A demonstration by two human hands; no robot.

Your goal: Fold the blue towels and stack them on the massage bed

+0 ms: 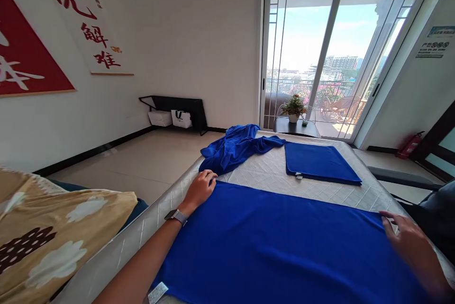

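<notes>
Wall scroll (pixel 94 24) reads "解难" beyond blue cloth (pixel 270 242).

Mattress (pixel 263 167) surface pale, quilted. Near part bears a spread blue cloth (pixel 277 233), slightly rippled. Beyond it: crumpled blue cloth (pixel 236 148) at left, folded blue cloth (pixel 322 162) at right.

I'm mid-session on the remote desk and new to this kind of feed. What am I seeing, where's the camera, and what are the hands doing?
No machine here: these are a person's bare hands, seen by one head-worn camera looking forward and down. A spread blue cloth lies on a pale quilted mattress. The left hand, with a watch on its wrist, touches the far left corner; its grip is unclear. The right hand appears to pinch the far right corner. Beyond lie a crumpled blue cloth and a folded one.
</notes>
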